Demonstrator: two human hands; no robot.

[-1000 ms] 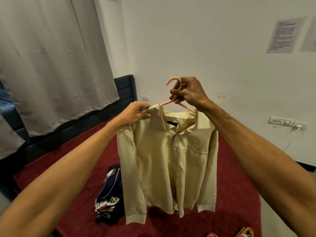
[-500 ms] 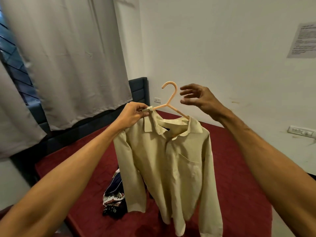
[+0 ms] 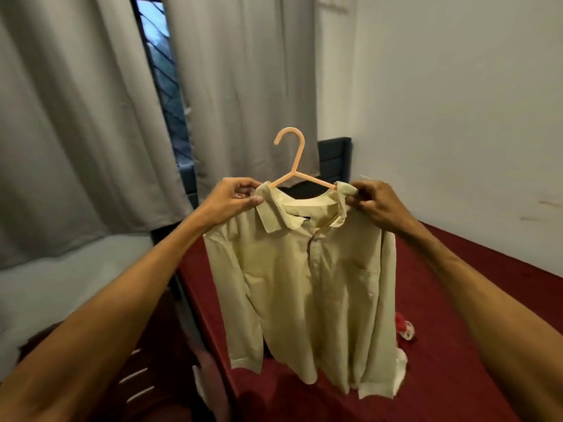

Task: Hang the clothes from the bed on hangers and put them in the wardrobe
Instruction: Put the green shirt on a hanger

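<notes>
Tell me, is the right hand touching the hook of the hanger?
Apart. The head view shows the hanger's hook standing free above the shirt, while the right hand pinches the shirt's collar lower down.

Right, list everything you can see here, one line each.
shirt: one, pale yellow, hanging on the hanger, held up over the bed
hanger: one, peach, inside the shirt's collar, hook upward
bed: one, dark red cover, below and behind the shirt
small cloth: one, red and white, on the bed right of the shirt
headboard: one, dark, against the back wall behind the hanger
curtains: two, grey, either side of the window
window: one, dark diagonal grille, in the gap between the curtains
wall: white, right side
left hand: one, pinches the shirt's left shoulder
right hand: one, pinches the shirt's collar on the right
</notes>
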